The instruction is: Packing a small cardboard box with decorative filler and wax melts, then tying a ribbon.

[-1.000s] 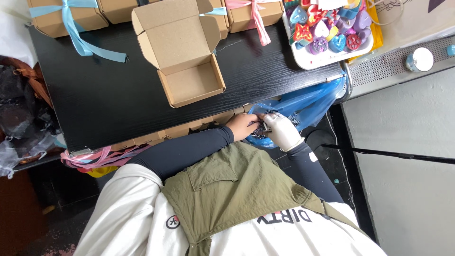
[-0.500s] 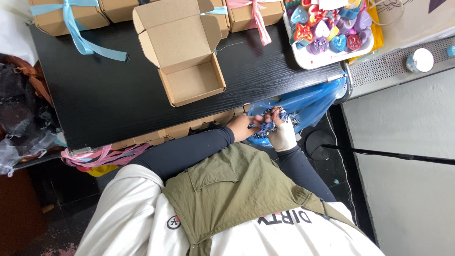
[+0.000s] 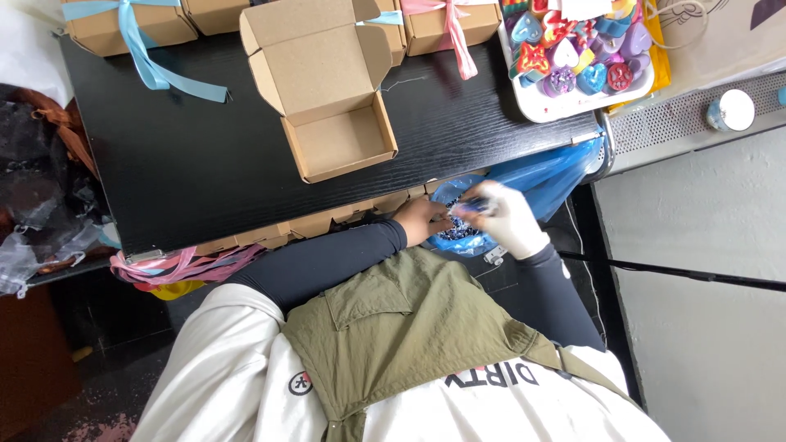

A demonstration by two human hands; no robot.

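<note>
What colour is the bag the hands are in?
Blue; the bag shows best in the head view.

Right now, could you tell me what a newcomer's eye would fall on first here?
An open brown cardboard box sits empty mid-way along the black wooden table. At the table's far right corner stands a white tray of colourful heart-shaped pieces. Below the table edge, the left hand and right hand dig into a blue plastic bag.

Blue plastic bag (image 3: pixel 547 176) of dark shreds, open, below table edge.
</note>
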